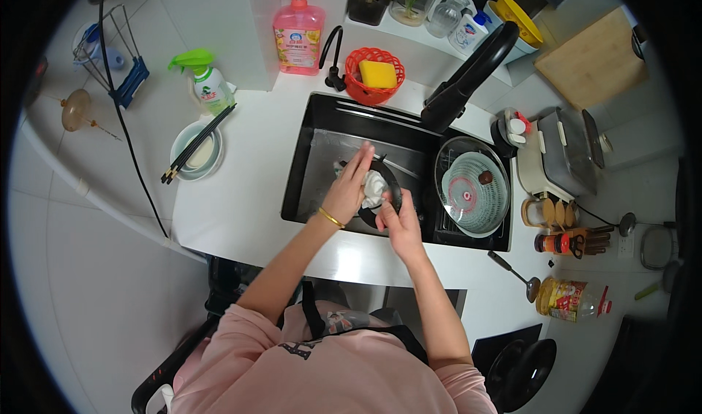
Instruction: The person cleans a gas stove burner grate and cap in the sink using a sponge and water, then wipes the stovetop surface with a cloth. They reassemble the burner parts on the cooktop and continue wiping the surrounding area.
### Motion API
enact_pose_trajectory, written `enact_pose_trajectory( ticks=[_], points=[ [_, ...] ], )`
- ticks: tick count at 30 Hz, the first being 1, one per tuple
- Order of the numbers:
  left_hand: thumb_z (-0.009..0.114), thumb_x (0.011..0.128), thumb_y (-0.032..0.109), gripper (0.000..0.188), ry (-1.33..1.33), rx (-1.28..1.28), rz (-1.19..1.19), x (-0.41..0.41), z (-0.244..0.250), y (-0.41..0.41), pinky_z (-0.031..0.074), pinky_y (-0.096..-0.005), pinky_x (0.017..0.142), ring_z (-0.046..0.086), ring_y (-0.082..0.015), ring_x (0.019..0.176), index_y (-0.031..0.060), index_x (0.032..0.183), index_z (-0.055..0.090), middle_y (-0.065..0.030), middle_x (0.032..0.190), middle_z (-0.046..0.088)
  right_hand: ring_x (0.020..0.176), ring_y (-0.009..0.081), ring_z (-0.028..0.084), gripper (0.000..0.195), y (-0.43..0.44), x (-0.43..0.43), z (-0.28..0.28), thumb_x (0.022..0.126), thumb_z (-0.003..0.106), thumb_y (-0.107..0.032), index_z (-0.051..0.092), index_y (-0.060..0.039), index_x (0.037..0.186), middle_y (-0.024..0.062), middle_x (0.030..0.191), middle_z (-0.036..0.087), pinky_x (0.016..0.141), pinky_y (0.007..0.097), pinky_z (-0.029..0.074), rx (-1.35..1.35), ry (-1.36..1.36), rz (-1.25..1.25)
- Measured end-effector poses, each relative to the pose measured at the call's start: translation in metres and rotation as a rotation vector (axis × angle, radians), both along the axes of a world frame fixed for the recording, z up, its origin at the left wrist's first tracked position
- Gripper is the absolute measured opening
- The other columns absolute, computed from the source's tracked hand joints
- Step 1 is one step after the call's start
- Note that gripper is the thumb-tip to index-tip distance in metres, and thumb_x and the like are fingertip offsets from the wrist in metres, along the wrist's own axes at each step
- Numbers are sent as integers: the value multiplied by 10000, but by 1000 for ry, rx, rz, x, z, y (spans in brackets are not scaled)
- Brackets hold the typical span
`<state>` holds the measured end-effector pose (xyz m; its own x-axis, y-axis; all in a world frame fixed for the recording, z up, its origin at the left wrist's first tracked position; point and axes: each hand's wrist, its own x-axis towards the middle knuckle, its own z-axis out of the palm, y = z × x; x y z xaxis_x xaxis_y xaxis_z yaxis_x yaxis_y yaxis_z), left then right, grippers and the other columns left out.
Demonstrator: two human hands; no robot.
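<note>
Over the left basin of the black sink [323, 140], my right hand [405, 225] grips the edge of a dark, round piece of kitchenware [394, 182]. Its exact kind is hard to tell, since both hands and a cloth cover much of it. A crumpled white cloth [374, 188] lies against its inner side. My left hand [346, 192], with a gold bangle at the wrist, holds the cloth there with fingers stretched out and together. Part of the left palm and thumb is hidden. Under the hands, the basin floor looks wet.
A pale green colander [474, 195] and a glass lid [443, 195] rest on the sink's right side. The black faucet [466, 79] leans over the back edge. Behind stands a red basket [364, 93] with a yellow sponge [378, 74]. Black chopsticks [200, 142] cross bowls [215, 159] at left.
</note>
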<state>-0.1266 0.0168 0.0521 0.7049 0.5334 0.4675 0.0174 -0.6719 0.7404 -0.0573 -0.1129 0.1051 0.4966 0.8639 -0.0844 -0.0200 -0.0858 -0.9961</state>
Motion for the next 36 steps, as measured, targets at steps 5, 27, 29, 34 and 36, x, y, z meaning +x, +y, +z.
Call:
enact_pose_trajectory(
  ticks=[5, 27, 29, 34, 36],
  points=[
    [541, 732, 63, 588, 136, 633, -372, 12, 42, 42, 378, -312, 972, 360, -231, 1242, 54, 1294, 367, -109, 1349, 358, 496, 88, 419, 124, 0, 30, 37, 857, 392, -87, 403, -26, 965, -6, 575, 387, 469, 214, 319, -192, 152, 87],
    [475, 860, 69, 649, -253, -1425, -300, 4, 25, -97, 309, -283, 971, 345, -158, 1193, 71, 1381, 89, -81, 1314, 329, 550, 138, 418, 128, -23, 48, 9, 801, 415, -94, 440, -57, 920, 22, 583, 390, 447, 223, 292, 359, 598, -333],
    [504, 826, 38, 695, -190, -1205, -395, 2, 28, -92, 310, -292, 976, 343, -158, 1198, 99, 1384, 94, -79, 1332, 307, 596, 145, 432, 147, -29, 56, 7, 808, 416, -100, 445, -56, 945, 27, 604, 406, 519, 237, 312, 361, 642, -281],
    [480, 866, 166, 532, -221, -1684, -569, 5, 31, -65, 363, -327, 944, 437, -193, 1135, 131, 1343, 246, -78, 1259, 412, 613, 123, 440, 167, -36, 65, 13, 820, 425, -124, 467, -58, 968, 39, 688, 468, 491, 212, 351, 243, 653, -172],
    [451, 897, 241, 439, -290, -1941, -618, 12, 49, -57, 392, -321, 911, 483, -179, 1076, 126, 1302, 325, -72, 1186, 477, 631, 115, 468, 165, -34, 62, 12, 826, 423, -125, 462, -66, 975, 40, 713, 497, 466, 199, 340, 261, 569, -165]
  ],
)
